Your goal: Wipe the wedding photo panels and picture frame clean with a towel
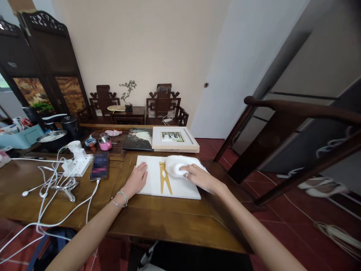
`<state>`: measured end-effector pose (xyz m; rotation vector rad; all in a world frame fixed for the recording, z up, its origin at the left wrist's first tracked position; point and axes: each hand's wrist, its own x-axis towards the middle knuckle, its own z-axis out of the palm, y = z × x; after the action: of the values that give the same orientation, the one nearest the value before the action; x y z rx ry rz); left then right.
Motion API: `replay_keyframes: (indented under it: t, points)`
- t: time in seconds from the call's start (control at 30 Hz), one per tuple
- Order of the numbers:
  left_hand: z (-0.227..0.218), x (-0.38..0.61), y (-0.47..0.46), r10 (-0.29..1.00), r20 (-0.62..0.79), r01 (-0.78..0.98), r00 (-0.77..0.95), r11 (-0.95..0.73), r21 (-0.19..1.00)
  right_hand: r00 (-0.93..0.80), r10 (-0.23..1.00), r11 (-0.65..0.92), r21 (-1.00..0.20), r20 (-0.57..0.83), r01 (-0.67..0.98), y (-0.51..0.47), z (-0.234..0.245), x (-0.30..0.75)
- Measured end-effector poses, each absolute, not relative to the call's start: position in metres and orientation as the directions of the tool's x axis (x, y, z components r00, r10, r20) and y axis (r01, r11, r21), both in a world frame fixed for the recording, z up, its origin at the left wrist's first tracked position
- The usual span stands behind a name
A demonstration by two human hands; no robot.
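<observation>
A white flat board [150, 186] lies on the wooden table [141, 216] in front of me. On its face shows a yellow clothespin-shaped figure [163, 182]; I cannot tell whether it is printed or a separate piece. My left hand [137, 178] rests flat on the board's left edge, fingers stretched out. A bunched white cloth [173, 165] is gripped in my right hand [199, 176] and pressed to the board at the upper right, beside the figure's top. The cloth hides that part of the board.
Behind the board lie a framed picture [183, 141] and a dark picture panel [132, 139]. To the left are a phone [99, 166], a white power strip [75, 167], tangled white cables [46, 188] and a pink cup [105, 143]. A wooden chair [262, 143] stands at the right.
</observation>
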<state>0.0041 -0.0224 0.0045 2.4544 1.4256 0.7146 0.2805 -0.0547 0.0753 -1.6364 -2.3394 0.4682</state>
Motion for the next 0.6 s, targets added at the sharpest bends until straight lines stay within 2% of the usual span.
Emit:
replay_keyframes:
  t: [0.2,0.3,0.4,0.6]
  points:
    - [0.007,0.006,-0.024,0.857,0.315,0.758,0.408,-0.51,0.406,-0.447,0.883,0.354,-0.426,-0.14,0.833,-0.144,0.092,0.286]
    - [0.008,0.006,-0.024,0.855,0.321,0.754,0.406,-0.513,0.411,-0.45,0.88,0.345,-0.44,-0.156,0.829,-0.151,0.095,0.285]
    - [0.006,0.005,-0.024,0.854,0.328,0.754,0.403,-0.513,0.411,-0.427,0.9,0.351,-0.432,-0.089,0.831,-0.121,0.088,0.281]
    - [0.004,0.003,-0.023,0.855,0.316,0.752,0.411,-0.514,0.412,-0.423,0.893,0.449,-0.39,0.155,0.804,-0.031,0.068,0.256]
